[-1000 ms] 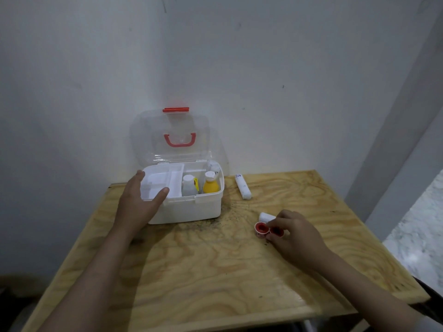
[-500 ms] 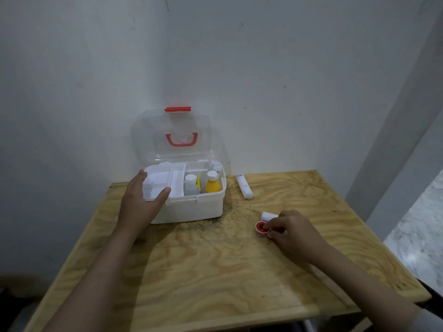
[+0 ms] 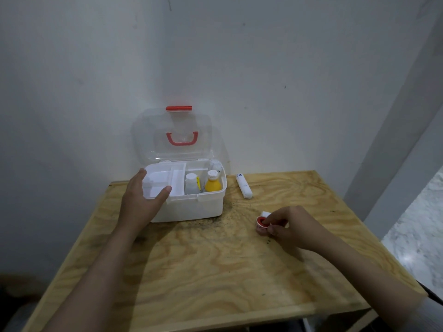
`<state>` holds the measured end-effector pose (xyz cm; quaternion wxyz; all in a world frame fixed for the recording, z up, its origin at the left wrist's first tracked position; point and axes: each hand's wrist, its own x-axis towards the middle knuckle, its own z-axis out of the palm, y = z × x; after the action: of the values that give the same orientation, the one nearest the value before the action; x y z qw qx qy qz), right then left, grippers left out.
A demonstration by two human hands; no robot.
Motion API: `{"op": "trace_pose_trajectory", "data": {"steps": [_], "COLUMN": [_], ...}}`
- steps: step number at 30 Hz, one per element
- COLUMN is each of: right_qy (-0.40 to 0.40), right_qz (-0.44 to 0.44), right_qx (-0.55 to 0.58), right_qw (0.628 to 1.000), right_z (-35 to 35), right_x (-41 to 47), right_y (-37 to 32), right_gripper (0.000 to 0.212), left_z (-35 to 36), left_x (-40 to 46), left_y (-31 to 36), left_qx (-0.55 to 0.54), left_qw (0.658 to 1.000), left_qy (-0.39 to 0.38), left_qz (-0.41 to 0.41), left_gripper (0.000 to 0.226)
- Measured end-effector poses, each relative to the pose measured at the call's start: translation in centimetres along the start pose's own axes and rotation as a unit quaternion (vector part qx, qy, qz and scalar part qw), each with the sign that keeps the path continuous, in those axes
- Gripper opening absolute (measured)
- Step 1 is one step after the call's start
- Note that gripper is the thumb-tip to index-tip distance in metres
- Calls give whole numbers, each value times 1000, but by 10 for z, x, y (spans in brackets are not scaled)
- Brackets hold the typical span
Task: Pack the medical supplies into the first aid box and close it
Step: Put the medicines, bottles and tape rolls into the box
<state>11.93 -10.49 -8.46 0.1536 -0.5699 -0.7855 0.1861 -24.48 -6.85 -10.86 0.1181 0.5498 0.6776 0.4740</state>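
The white first aid box (image 3: 191, 207) stands open at the back of the table, its clear lid (image 3: 175, 135) with red handle upright. A white bottle (image 3: 191, 183) and a yellow bottle (image 3: 212, 183) stand in its right half; a white tray (image 3: 163, 180) fills the left half. My left hand (image 3: 141, 200) grips the box's front left corner, thumb on the tray rim. My right hand (image 3: 290, 226) pinches a small red-and-white tape roll (image 3: 261, 222) on the table right of the box. A white piece (image 3: 265, 213) lies just behind the roll. A white tube (image 3: 244, 189) lies beside the box.
The wooden table (image 3: 203, 271) sits against a white wall, with dark specks in front of the box. The table's right edge drops to a marble floor (image 3: 422, 236). A grey pillar (image 3: 393, 149) rises at the right.
My right hand has closed its fingers over the red tape rolls and gathered them; only one red ring shows now. My left hand stays on the box.
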Motion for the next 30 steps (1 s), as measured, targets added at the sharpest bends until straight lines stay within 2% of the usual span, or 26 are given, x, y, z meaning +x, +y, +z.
{"op": "trace_pose_trajectory", "data": {"steps": [6, 13, 21, 27, 30], "right_qy": [47, 61, -40, -133, -148], "right_qz": [-52, -182, -266, -290, -298], "right_qx": [88, 92, -39, -150, -169], "right_qw": [994, 977, 962, 936, 928], "right_z": [-39, -81, -29, 9, 18], "right_x": [16, 97, 197, 227, 232], "right_y": [-37, -129, -207, -219, -219], "right_gripper": [22, 20, 25, 26, 25], "left_z": [-3, -12, -13, -12, -11], "left_x": [-3, 3, -2, -4, -3], "left_y": [6, -3, -4, 1, 2], "left_qx": [-60, -94, -131, -127, -114], "left_qw": [998, 991, 983, 985, 987], "left_qy": [-11, -81, -102, -82, -74], "left_qz": [-29, -57, -73, -83, -81], "left_gripper": [98, 112, 116, 108, 106]}}
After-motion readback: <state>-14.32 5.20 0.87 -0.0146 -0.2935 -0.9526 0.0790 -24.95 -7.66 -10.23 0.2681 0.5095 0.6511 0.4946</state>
